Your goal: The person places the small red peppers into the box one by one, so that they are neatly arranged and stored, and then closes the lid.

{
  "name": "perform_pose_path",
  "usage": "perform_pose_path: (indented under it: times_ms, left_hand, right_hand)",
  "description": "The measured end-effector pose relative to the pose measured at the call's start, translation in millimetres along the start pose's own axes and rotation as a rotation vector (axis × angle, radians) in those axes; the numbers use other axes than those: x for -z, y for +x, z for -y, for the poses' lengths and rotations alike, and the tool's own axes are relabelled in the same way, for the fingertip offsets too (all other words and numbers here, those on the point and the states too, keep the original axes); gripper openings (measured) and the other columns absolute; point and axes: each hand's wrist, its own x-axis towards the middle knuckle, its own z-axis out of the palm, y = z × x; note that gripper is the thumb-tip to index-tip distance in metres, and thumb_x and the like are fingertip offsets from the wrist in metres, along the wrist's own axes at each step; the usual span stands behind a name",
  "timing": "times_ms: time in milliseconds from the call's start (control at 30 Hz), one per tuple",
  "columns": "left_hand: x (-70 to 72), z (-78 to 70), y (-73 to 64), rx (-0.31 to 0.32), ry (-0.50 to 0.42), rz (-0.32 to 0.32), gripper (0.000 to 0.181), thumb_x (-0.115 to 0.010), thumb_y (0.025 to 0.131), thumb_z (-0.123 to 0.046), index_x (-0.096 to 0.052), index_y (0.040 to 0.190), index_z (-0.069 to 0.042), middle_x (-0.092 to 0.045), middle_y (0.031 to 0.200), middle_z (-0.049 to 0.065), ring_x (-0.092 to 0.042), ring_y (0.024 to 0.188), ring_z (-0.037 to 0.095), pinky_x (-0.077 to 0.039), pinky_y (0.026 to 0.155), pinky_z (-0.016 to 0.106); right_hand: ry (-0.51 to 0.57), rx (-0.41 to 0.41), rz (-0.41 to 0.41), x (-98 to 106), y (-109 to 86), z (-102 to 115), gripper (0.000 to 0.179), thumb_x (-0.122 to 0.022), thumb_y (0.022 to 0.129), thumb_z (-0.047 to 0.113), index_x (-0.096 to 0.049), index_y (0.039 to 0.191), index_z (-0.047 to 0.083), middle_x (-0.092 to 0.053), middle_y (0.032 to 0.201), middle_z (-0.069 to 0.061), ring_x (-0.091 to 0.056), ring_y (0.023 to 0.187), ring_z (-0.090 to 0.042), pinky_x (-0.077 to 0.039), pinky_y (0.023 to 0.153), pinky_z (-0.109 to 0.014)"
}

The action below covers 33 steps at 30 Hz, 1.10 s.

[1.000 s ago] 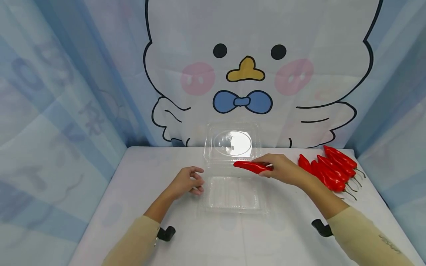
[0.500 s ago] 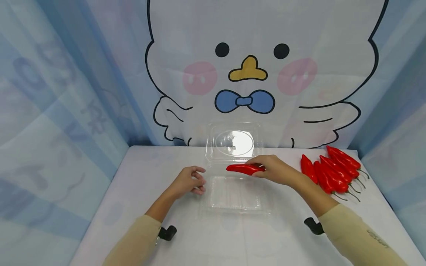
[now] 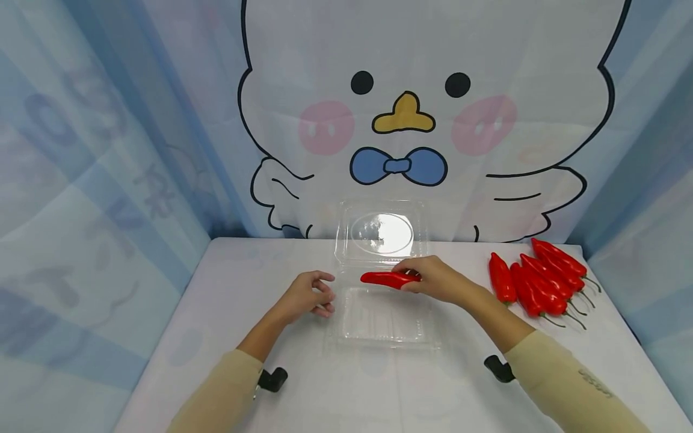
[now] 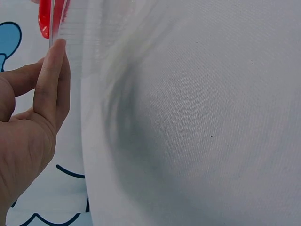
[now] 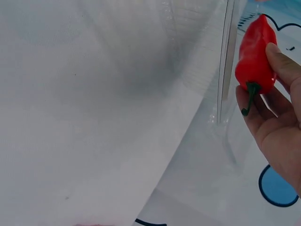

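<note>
My right hand pinches a red chili pepper between thumb and fingers, above the back part of a clear plastic clamshell box. In the right wrist view the pepper points its green stem toward the camera. The box's lid stands raised at the back. At the box's left side, my left hand holds nothing, its fingers loosely bent. The left wrist view has its fingertips right at the clear plastic edge.
Several red peppers lie side by side with their stems toward the front on the right of the white table. A printed cloth hangs behind the table. Black wrist devices sit at both sleeves.
My right hand has carried the pepper leftward and slightly down, over the box, away from the other peppers. My left hand has stayed at the box's left edge.
</note>
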Motion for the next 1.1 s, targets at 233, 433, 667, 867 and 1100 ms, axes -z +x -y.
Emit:
perform_pose_path:
  times_ms: [233, 433, 667, 867, 1100]
  left_hand:
    - [-0.4, 0.5, 3.8, 0.005, -0.012, 0.007, 0.049, -0.07, 0.094, 0.003, -0.055, 0.141, 0.0, -0.062, 0.103, 0.015, -0.074, 0.072, 0.02, -0.066, 0.066, 0.035]
    - [0.3, 2.3, 3.9, 0.016, -0.008, 0.0, 0.05, -0.071, 0.094, 0.003, -0.056, 0.141, -0.001, -0.063, 0.102, 0.015, -0.074, 0.071, 0.019, -0.066, 0.066, 0.035]
    - [0.5, 2.6, 2.7, 0.023, -0.017, 0.001, 0.05, -0.071, 0.094, 0.002, -0.055, 0.142, -0.001, -0.063, 0.103, 0.015, -0.074, 0.071, 0.02, -0.066, 0.066, 0.034]
    - [0.5, 2.0, 1.2, 0.012, -0.005, 0.008, 0.05, -0.071, 0.094, 0.002, -0.055, 0.141, 0.0, -0.062, 0.103, 0.015, -0.074, 0.071, 0.02, -0.065, 0.065, 0.032]
    - [0.7, 0.8, -0.2, 0.019, 0.004, 0.004, 0.05, -0.071, 0.094, 0.002, -0.055, 0.142, -0.001, -0.063, 0.102, 0.015, -0.074, 0.071, 0.02, -0.065, 0.065, 0.032]
  right_hand:
    - [-0.029, 0.024, -0.007, -5, 5.4, 3, 0.04, -0.081, 0.09, 0.012, -0.07, 0.128, 0.014, -0.073, 0.112, -0.003, -0.064, 0.096, -0.017, -0.063, 0.083, -0.029]
    - [-0.055, 0.027, 0.009, -14, 10.7, 3, 0.038, -0.081, 0.089, 0.012, -0.071, 0.126, 0.014, -0.073, 0.111, -0.001, -0.065, 0.095, -0.015, -0.062, 0.081, -0.025]
    - [-0.067, 0.025, 0.034, -23, 14.5, 5, 0.036, -0.081, 0.089, 0.011, -0.073, 0.125, 0.012, -0.072, 0.107, 0.001, -0.063, 0.093, -0.014, -0.06, 0.078, -0.023]
    - [-0.096, 0.039, 0.03, -30, 17.3, 7, 0.035, -0.082, 0.089, 0.012, -0.073, 0.123, 0.011, -0.073, 0.106, 0.001, -0.062, 0.091, -0.013, -0.058, 0.078, -0.024]
    - [-0.129, 0.053, 0.013, -37, 19.2, 6, 0.035, -0.082, 0.088, 0.013, -0.073, 0.122, 0.009, -0.074, 0.109, 0.0, -0.061, 0.091, -0.012, -0.057, 0.08, -0.026]
